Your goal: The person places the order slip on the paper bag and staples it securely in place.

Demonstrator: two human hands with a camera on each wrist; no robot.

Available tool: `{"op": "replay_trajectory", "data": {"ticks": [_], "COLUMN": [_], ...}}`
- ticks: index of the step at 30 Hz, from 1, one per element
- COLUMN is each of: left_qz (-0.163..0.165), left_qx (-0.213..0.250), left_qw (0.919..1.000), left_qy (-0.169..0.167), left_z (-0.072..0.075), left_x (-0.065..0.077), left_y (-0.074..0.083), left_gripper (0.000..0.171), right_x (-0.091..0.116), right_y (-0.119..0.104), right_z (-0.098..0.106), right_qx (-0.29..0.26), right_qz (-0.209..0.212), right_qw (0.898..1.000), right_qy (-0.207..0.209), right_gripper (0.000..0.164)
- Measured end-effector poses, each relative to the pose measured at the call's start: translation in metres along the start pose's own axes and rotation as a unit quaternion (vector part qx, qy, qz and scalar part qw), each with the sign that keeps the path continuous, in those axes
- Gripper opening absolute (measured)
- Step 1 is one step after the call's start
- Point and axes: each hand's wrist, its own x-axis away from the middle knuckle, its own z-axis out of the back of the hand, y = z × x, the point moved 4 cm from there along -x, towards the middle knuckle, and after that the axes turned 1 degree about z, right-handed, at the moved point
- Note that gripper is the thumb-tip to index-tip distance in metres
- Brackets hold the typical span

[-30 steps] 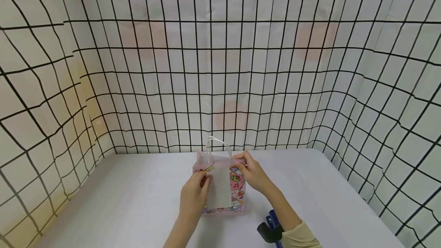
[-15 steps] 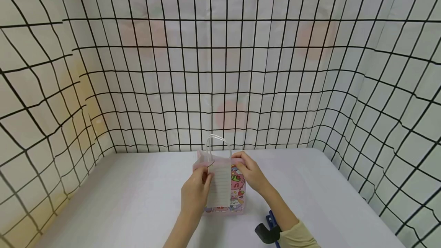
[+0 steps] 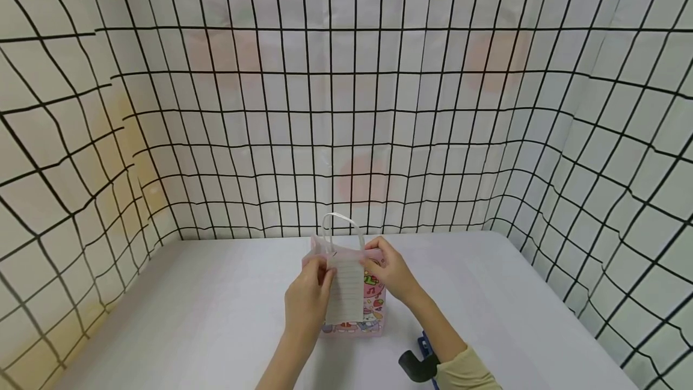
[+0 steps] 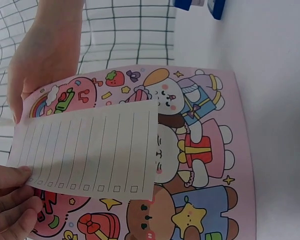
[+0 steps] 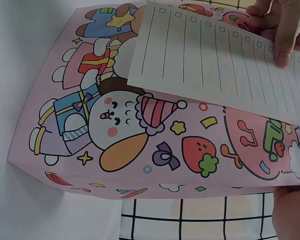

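A pink paper gift bag [image 3: 375,306] with cartoon animals and white handles [image 3: 343,216] stands upright on the white table. My left hand [image 3: 307,297] pinches the upper left of a white lined paper slip [image 3: 344,294] against the bag's front. Checkboxes run along one long side of the slip [image 4: 90,150] in the left wrist view. My right hand [image 3: 394,271] grips the bag's top right edge, fingers behind the rim, thumb in front near the slip's upper right corner. In the right wrist view, the slip's lower end [image 5: 155,55] tilts off the bag's printed face [image 5: 115,120].
The white table [image 3: 216,306] extends to both sides of the bag. A white sheet wall with a black grid [image 3: 346,107] encloses the back and sides. Blue and black gear [image 3: 422,363] shows beside the right forearm, above a pale yellow sleeve [image 3: 468,372].
The slip has risen slightly and shifted against the bag, with the left hand keeping its pinch. My right thumb has moved left toward the slip's upper corner. The bag stays in place.
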Motion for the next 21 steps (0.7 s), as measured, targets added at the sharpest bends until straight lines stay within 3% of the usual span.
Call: {"op": "replay_trajectory", "data": {"ticks": [7, 10, 16, 19, 21], "left_qz": [-0.015, -0.038, -0.082, -0.08, -0.055], "left_qx": [-0.021, -0.058, -0.12, -0.124, -0.095], "left_qw": [0.9995, 0.9962, 0.9819, 0.981, 0.987], "left_qy": [0.018, 0.053, 0.122, 0.126, 0.118], "left_z": [0.001, 0.004, 0.002, 0.0, -0.002], "left_x": [-0.001, -0.001, 0.003, 0.006, 0.006], "left_y": [0.002, 0.003, -0.002, -0.009, -0.014], "left_gripper": [0.019, 0.024, 0.045, 0.061, 0.07], "right_x": [-0.002, -0.003, -0.003, 0.001, 0.005], "right_y": [0.001, 0.002, -0.002, -0.013, -0.023], "right_z": [-0.001, -0.002, -0.003, -0.003, -0.002], "right_qx": [0.019, 0.014, 0.016, 0.027, 0.035], "right_qz": [0.016, 0.012, -0.015, -0.015, -0.012], "right_qw": [1.0, 1.0, 0.999, 0.999, 0.999], "right_qy": [0.018, 0.024, 0.029, 0.027, 0.025], "right_gripper": [0.026, 0.025, 0.022, 0.019, 0.017]}}
